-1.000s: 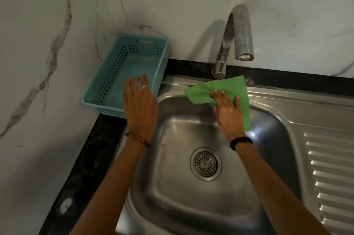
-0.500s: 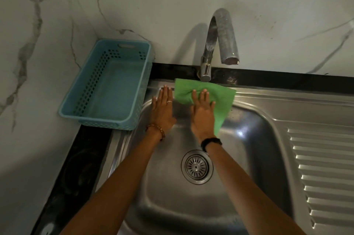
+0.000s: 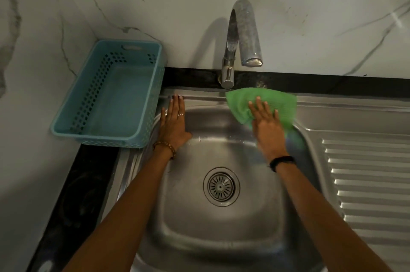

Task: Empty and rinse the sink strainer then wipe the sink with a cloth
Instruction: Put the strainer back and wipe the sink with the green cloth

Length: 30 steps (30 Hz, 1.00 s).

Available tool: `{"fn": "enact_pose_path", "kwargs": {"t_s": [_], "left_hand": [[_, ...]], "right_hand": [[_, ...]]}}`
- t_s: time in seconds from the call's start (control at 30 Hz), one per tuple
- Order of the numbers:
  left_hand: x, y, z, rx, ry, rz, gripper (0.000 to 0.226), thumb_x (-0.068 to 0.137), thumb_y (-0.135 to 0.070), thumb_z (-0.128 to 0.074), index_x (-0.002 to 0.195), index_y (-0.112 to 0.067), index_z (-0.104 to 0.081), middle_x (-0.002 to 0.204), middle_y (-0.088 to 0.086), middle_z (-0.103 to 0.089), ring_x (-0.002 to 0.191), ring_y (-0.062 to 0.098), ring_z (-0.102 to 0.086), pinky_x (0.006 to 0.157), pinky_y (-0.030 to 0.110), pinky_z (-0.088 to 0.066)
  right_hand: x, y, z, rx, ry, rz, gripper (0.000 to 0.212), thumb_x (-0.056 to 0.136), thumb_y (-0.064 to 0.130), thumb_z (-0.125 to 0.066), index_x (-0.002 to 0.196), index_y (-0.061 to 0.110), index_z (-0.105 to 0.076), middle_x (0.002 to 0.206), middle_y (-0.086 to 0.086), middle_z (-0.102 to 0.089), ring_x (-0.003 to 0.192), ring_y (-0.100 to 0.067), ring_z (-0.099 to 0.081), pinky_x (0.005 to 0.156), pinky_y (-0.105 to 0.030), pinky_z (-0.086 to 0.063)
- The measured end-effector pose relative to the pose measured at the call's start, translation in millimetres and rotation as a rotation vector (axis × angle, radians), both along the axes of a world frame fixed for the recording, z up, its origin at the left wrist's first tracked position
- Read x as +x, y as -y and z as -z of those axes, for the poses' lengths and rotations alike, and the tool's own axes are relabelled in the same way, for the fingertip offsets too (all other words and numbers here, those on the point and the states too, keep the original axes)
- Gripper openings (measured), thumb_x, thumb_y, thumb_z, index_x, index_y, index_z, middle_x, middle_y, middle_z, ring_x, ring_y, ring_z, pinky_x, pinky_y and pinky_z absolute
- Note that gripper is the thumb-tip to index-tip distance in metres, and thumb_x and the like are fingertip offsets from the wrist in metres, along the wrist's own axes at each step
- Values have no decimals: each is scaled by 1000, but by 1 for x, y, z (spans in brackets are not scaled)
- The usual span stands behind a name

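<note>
Marble walls back steel sink; right hand presses cloth.

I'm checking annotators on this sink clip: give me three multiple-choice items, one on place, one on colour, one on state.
1. Where is the basket?
A. left of the sink
B. on the drainboard
C. in the basin

2. What colour is the cloth?
A. yellow
B. green
C. white

3. How is the right hand?
A. clenched in a fist
B. idle on the faucet
C. flat on the cloth

Key: 1 A, it stands in the left corner; 2 B, plainly green; 3 C, spread fingers press it on the rear rim.
</note>
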State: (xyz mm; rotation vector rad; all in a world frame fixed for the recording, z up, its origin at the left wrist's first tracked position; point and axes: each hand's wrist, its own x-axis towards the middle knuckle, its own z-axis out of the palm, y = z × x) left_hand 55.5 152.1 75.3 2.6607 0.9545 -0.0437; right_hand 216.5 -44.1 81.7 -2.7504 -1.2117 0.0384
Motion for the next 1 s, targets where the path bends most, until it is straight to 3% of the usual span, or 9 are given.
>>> {"fn": "enact_pose_path", "kwargs": {"t_s": [0.17, 0.27, 0.37, 0.63, 0.77, 0.87, 1.0], "left_hand": [[0, 2, -2, 14, -6, -4, 109, 73, -20, -70, 145, -8, 12, 156, 13, 14, 144, 24, 12, 115, 39, 8], [0, 2, -2, 13, -7, -1, 109, 73, -21, -70, 145, -8, 11, 156, 13, 15, 144, 24, 13, 116, 41, 7], [0, 3, -2, 15, -6, 6, 108, 74, -21, -69, 145, -8, 12, 156, 13, 15, 144, 24, 13, 116, 41, 7], [2, 0, -1, 18, -73, -5, 111, 73, -23, -71, 145, -10, 13, 156, 12, 15, 144, 25, 12, 116, 45, 4], [7, 9, -3, 24, -139, -60, 107, 75, -26, -70, 146, -9, 9, 156, 15, 13, 144, 33, 10, 114, 53, 2], [16, 32, -8, 106, -122, -35, 98, 77, -24, -66, 146, -7, 1, 156, 17, 8, 143, 37, 9, 114, 53, 3], [54, 86, -23, 102, -69, 70, 88, 84, -26, -58, 146, -8, 1, 156, 15, 8, 144, 34, 11, 115, 49, 7]], "right_hand": [[41, 63, -28, 122, -170, 380, 44, 99, 12, -34, 141, 0, -32, 149, -25, -30, 136, -41, -31, 112, -53, -22], [38, 46, -34, 91, -211, 457, 44, 100, 15, -31, 141, -1, -30, 149, -28, -27, 135, -41, -30, 110, -55, -23], [23, 23, -28, 19, -172, 404, 48, 101, 18, -26, 146, 4, -22, 153, -24, -20, 142, -34, -19, 112, -55, -15], [-35, -38, -17, -39, -148, 121, 52, 101, 18, -24, 149, 9, -7, 155, -27, -6, 145, -36, -6, 116, -51, -9], [-48, -55, -14, 18, -152, -107, 56, 97, 8, -35, 148, 12, -13, 157, -17, -11, 146, -30, -8, 118, -48, -6], [-28, -34, -16, 18, -124, -104, 66, 91, -4, -43, 148, 12, -14, 158, -9, -13, 146, -26, -10, 119, -48, -8], [19, 29, -27, 9, -106, 3, 61, 91, -1, -41, 147, 10, -21, 155, -10, -24, 142, -26, -24, 118, -45, -17]]}}
